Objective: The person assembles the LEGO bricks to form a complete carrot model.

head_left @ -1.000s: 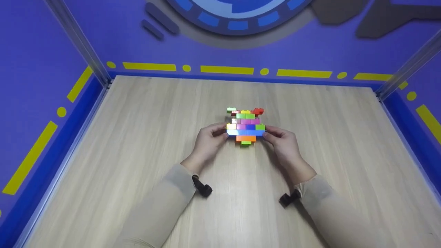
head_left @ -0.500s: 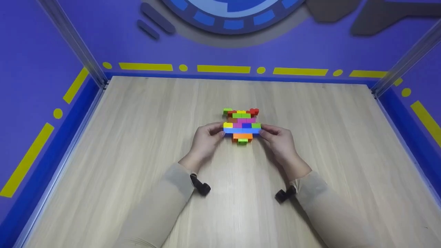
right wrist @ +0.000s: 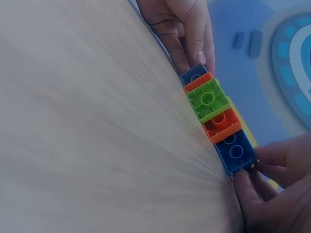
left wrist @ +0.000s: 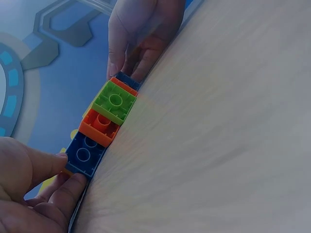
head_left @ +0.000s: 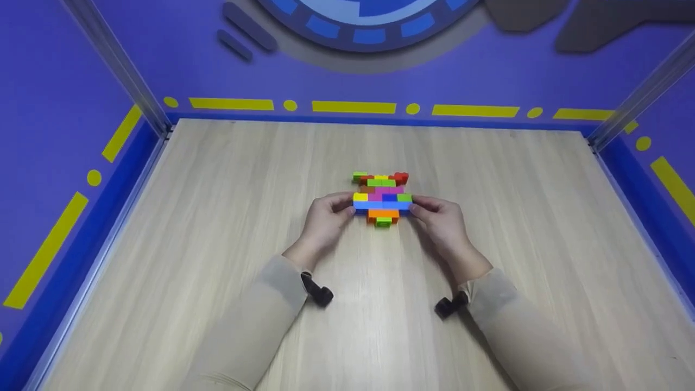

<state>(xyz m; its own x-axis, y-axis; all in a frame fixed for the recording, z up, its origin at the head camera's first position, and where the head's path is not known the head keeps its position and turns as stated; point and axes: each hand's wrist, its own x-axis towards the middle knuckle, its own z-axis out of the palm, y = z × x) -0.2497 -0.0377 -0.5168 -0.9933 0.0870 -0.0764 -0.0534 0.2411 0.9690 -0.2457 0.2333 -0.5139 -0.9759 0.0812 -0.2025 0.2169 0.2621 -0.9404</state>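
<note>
Between my two hands is a figure built of toy building bricks (head_left: 383, 205), with rows of blue, pink, yellow, green, orange and red. My left hand (head_left: 326, 220) pinches the left end of its blue row. At the opposite end of that row, my right hand (head_left: 442, 220) pinches with thumb and fingers. A lime green brick (left wrist: 114, 103) and orange bricks (left wrist: 99, 127) show their hollow undersides in the left wrist view. The same undersides face the right wrist camera, with a blue brick (right wrist: 236, 151) by my right fingertips. A red piece (head_left: 401, 177) sticks out at the far right corner.
The figure is over a light wooden table (head_left: 239, 190). Blue-purple panels (head_left: 347, 81) with yellow marks rise behind the table and along both sides. A black wrist strap mount (head_left: 319, 291) projects from the left sleeve, and another mount (head_left: 450, 305) from the right.
The brick figure has tilted slightly, and the glare on its left bricks has gone. Both hands keep their pinch at its ends. The whole head view has shifted a little.
</note>
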